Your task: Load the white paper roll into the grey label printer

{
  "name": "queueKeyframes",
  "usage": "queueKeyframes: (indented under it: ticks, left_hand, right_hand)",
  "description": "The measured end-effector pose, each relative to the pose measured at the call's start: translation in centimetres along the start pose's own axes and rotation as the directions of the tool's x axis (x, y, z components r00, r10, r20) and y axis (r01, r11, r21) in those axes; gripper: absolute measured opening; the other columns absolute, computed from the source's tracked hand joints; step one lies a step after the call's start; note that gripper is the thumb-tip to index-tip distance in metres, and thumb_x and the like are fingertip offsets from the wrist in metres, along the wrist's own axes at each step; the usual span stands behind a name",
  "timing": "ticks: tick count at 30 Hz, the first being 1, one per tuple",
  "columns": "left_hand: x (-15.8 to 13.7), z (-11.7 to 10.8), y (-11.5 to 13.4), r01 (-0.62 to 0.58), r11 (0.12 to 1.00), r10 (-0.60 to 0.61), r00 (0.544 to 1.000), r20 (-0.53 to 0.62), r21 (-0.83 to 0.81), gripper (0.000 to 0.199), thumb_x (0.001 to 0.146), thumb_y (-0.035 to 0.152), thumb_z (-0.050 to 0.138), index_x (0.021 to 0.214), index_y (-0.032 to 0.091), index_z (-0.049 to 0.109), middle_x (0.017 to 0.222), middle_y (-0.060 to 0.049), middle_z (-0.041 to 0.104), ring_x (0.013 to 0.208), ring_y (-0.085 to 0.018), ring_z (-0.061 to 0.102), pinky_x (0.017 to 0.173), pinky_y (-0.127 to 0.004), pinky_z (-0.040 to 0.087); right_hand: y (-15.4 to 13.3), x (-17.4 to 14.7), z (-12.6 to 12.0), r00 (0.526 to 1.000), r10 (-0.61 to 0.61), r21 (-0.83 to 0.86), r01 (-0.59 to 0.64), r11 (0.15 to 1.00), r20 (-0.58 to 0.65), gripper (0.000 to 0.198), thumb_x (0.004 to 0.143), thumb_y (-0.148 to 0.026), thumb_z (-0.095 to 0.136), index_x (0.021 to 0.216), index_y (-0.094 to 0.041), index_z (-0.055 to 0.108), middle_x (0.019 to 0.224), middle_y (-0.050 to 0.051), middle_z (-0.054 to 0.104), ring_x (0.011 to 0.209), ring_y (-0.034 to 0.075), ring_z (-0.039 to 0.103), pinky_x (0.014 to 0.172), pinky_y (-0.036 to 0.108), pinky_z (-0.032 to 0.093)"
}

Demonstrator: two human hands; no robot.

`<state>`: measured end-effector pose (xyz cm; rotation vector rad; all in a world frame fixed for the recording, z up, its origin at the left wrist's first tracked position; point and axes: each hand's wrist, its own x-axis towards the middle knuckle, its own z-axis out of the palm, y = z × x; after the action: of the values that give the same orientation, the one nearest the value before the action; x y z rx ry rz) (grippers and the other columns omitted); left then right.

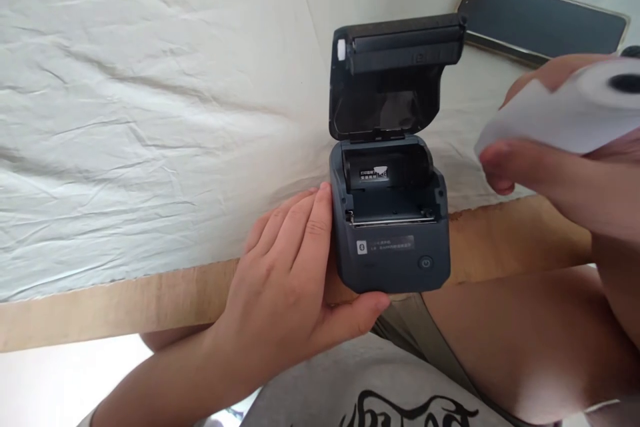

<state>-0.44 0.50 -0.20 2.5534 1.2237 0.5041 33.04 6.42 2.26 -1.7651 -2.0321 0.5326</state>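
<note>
A small dark blue label printer [395, 260] stands at the table's front edge with its black lid [395, 80] swung up. Its paper bay [387, 170] shows no roll inside, only a small printed sticker on the back wall. My left hand [287, 267] steadies the printer, fingers along its left side and thumb along its front. To the right of the printer, my right hand [545, 167] holds a white paper roll [575, 107] in the air, the loose end pinched between thumb and fingers. Motion blurs this hand a little, and the roll is cut off by the right edge.
A smartphone [545, 17] with a dark screen lies behind the right hand. Pale wrinkled cloth [150, 113] covers the table, and its bare wooden edge [115, 310] runs along the front. My lap is just below that edge.
</note>
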Motion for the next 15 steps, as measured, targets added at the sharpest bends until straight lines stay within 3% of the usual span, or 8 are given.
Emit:
queueKeyframes:
  ticks: [3,6,9,15]
  left_hand:
    - [0.1,0.1,-0.2,-0.005,1.000,0.005,1.000,-0.011,0.028,0.095,0.123,0.074,0.048,0.190,0.010,0.027,0.160,-0.028,0.075,0.149,-0.044,0.077,0.124,-0.058,0.065]
    - [0.2,0.2,-0.2,-0.021,0.997,0.022,1.000,-0.016,0.068,0.091,0.124,0.072,0.044,0.183,0.005,0.035,0.158,-0.031,0.076,0.148,-0.043,0.078,0.122,-0.056,0.066]
    - [0.2,0.3,-0.1,-0.026,0.996,0.028,0.999,-0.027,0.080,0.087,0.125,0.070,0.043,0.180,0.003,0.040,0.158,-0.031,0.076,0.147,-0.042,0.079,0.121,-0.055,0.066]
    - [0.2,0.3,0.0,-0.018,0.998,0.021,0.999,-0.048,0.062,0.087,0.125,0.071,0.041,0.182,0.004,0.041,0.159,-0.030,0.077,0.147,-0.041,0.078,0.122,-0.054,0.065]
  right_hand:
    - [0.3,0.1,0.4,0.994,-0.057,0.050,0.061,0.997,-0.090,0.086,0.098,-0.104,0.064,0.097,-0.018,0.064,0.084,0.002,0.066,0.074,0.009,0.057,0.073,0.035,0.049]
    - [0.1,0.7,0.8,0.974,-0.143,0.004,0.146,0.989,-0.174,0.078,0.106,-0.098,0.059,0.112,-0.021,0.068,0.100,0.004,0.071,0.084,0.009,0.057,0.082,0.035,0.054]
    - [-0.6,1.1,0.6,0.989,-0.125,-0.047,0.122,0.991,-0.081,0.066,0.113,-0.086,0.053,0.127,-0.022,0.067,0.112,0.006,0.070,0.088,0.011,0.056,0.089,0.037,0.056]
    - [-0.8,1.4,0.8,0.999,0.024,-0.053,-0.022,0.998,0.039,0.045,0.103,-0.060,0.070,0.132,-0.026,0.066,0.126,0.008,0.076,0.084,0.013,0.060,0.080,0.034,0.053]
